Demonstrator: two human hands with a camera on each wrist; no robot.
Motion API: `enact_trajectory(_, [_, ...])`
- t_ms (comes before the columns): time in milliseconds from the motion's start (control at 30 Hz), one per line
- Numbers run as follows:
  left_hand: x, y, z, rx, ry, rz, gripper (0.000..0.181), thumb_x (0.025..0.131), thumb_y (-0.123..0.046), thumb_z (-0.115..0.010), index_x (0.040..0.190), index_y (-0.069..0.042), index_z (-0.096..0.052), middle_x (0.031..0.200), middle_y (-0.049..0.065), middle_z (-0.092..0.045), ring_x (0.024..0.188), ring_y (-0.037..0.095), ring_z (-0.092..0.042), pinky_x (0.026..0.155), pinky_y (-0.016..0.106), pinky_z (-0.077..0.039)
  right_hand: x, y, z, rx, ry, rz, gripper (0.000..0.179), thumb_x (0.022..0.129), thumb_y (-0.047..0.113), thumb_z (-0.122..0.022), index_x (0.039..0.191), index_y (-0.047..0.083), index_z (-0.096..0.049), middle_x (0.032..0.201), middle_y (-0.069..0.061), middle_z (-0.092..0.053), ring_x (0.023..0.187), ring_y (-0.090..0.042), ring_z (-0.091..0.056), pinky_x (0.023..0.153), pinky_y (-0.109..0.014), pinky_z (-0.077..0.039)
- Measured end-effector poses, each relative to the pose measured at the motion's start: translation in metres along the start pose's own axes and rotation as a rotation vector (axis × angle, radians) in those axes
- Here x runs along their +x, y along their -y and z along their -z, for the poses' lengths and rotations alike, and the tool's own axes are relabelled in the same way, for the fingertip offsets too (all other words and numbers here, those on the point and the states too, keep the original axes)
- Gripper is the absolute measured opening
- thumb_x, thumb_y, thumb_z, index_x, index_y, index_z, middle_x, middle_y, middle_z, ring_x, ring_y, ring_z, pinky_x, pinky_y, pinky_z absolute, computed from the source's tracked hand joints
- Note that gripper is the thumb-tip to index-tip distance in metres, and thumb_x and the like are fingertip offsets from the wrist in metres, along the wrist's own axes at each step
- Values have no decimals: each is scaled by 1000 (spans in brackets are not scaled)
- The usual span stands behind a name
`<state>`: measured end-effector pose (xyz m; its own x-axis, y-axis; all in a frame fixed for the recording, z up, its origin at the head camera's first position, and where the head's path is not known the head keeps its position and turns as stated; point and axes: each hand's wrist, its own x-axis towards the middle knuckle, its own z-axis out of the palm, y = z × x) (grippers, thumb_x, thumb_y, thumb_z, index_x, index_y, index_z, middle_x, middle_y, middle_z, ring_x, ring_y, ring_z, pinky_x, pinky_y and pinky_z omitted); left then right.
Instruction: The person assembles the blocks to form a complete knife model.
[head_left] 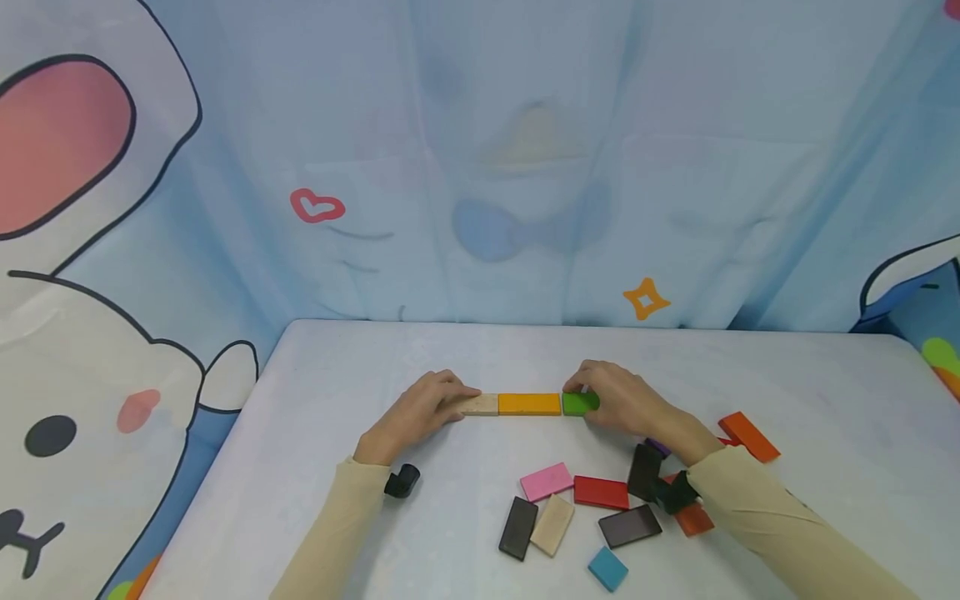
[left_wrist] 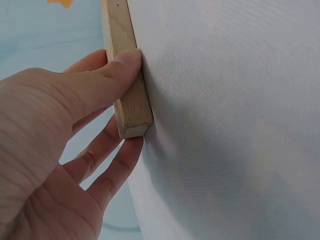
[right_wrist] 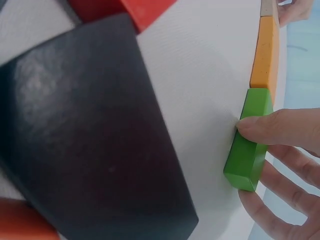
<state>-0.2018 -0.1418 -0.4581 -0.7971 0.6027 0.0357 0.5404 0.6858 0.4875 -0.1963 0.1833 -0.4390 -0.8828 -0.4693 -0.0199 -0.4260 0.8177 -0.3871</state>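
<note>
Three blocks lie end to end in a row across the table. At its left end my left hand (head_left: 426, 410) holds a plain wooden block (left_wrist: 127, 95), thumb on the near side and fingers behind. The middle one is a yellow-orange block (head_left: 529, 404), which no hand touches. My right hand (head_left: 619, 398) grips a green block (right_wrist: 249, 135) at the right end, its thumb against the near face. In the right wrist view the green block sits right at the end of the yellow-orange one.
Nearer me lie loose blocks: pink (head_left: 547, 482), red (head_left: 601, 492), plain wood (head_left: 552, 525), blue (head_left: 607, 569) and several dark ones (head_left: 630, 526). An orange block (head_left: 749, 437) lies beyond my right forearm. A printed curtain (head_left: 525, 250) hangs behind the white table (head_left: 360, 350).
</note>
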Motion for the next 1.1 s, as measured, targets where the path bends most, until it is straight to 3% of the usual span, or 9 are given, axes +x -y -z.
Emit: enact_trajectory(1100, [-1, 0, 2, -23, -8, -6, 38, 97, -8, -75, 136, -8, -71, 117, 5, -67, 105, 20, -57, 93, 38, -52, 1, 2, 0, 25, 28, 1, 38, 78, -1, -89, 114, 3, -79, 107, -10, -70, 93, -25, -63, 93, -48, -59])
